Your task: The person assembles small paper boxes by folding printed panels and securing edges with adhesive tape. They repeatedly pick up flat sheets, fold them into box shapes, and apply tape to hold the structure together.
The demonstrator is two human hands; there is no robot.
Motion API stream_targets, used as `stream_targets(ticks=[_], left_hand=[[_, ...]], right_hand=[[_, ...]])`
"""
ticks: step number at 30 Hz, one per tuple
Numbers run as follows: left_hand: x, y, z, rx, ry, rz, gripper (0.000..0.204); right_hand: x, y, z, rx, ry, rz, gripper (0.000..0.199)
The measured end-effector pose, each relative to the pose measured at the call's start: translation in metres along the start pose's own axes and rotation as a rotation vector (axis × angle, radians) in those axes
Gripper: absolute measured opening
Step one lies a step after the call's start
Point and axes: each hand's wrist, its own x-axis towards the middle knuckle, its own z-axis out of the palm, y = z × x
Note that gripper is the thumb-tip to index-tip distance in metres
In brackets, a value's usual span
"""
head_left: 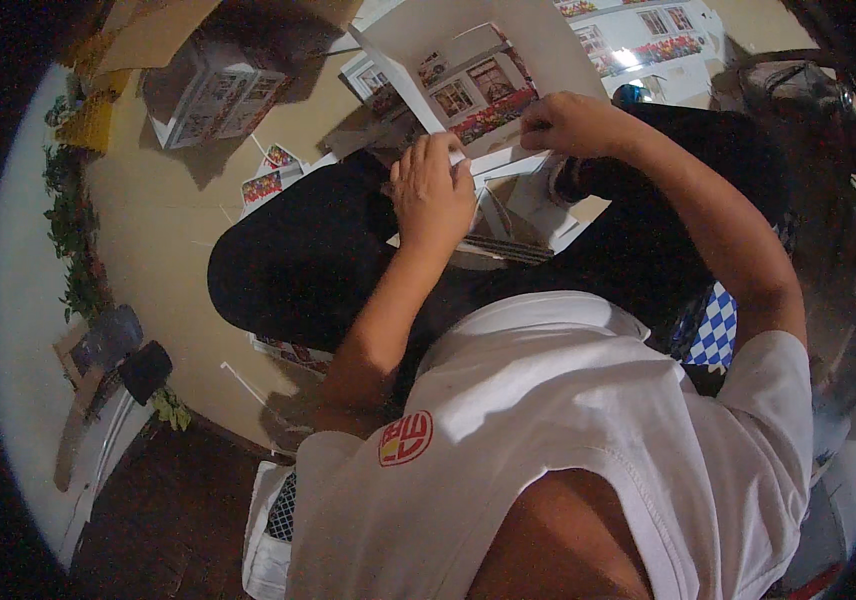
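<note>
A small white printed cardboard house model (210, 92) stood on the tan floor (163, 220) at far left. The left hand (435, 190) pinched the white printed card sheet (478, 95) over the lap; the right hand (570, 122) gripped its edge.

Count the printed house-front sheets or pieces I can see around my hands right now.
4, perhaps more hidden. One sheet at both hands, one sheet top right, a folded house top left, small cut pieces on the floor.
</note>
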Motion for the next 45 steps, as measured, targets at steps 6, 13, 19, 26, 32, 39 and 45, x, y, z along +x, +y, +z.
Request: stream_targets(ticks=[6, 13, 19, 26, 32, 39, 45], left_hand=[[-0.003, -0.008, 0.003, 0.103, 0.078, 0.32, 0.018], [0.006, -0.003, 0.015, -0.126, 0.058, 0.214, 0.008], [0.006, -0.01, 0.021, -0.109, 0.051, 0.278, 0.008], [0.008, -0.008, 0.018, -0.075, -0.007, 0.268, 0.015], [0.007, -0.004, 0.015, -0.024, -0.033, 0.265, 0.016], [0.004, 0.002, 0.015, 0.084, -0.006, 0.289, 0.014], [-0.004, 0.006, 0.019, 0.125, -0.002, 0.395, 0.029]], right_hand=[[0.008, 0.01, 0.001, -0.017, -0.042, -0.049, 0.024], [0.002, 0.014, -0.007, 0.067, 0.015, -0.136, 0.022], [-0.021, 0.026, -0.041, -0.272, 0.083, -0.185, 0.015], [-0.016, 0.026, -0.038, -0.527, 0.123, -0.179, 0.007], [-0.012, 0.04, -0.032, -0.809, 0.158, -0.279, 0.008], [-0.013, 0.049, -0.033, -0.68, 0.213, -0.321, 0.008], [-0.009, 0.053, -0.031, -0.681, 0.247, -0.339, 0.011]])
